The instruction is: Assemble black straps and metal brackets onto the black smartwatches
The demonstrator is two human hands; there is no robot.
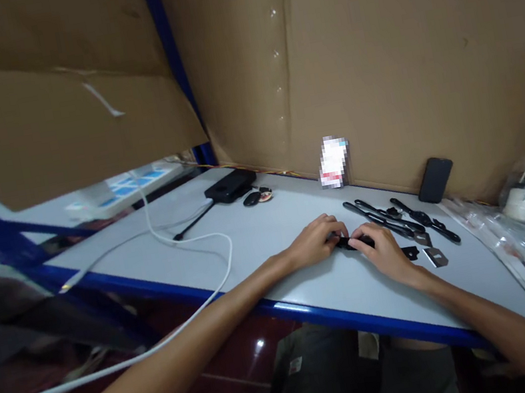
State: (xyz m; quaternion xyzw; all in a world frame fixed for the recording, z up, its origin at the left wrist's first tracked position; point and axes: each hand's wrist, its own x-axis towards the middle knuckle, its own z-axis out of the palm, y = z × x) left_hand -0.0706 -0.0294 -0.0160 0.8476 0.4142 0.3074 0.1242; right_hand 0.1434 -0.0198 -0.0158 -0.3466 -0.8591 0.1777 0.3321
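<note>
My left hand (318, 239) and my right hand (384, 251) meet over the middle of the white table. Both are closed on one slim black piece (345, 244), fingertips at its two ends. Fingers cover much of it, so its kind does not show. Just beyond my right hand lie several long black handle-like pieces (383, 219), some crossing each other. Another long black piece (423, 219) rests to their right. Beside my right wrist are a small black flat part (411, 253) and a shiny metal plate with a cut-out (436, 257).
A lit phone (334, 162) and a dark phone (436, 179) lean against the cardboard wall. At the right lie clear plastic packages (497, 243) and a bagged white roll (522, 203). A black box (230, 186) stands back left; a white cable (227, 263) droops over the blue table edge (313, 309).
</note>
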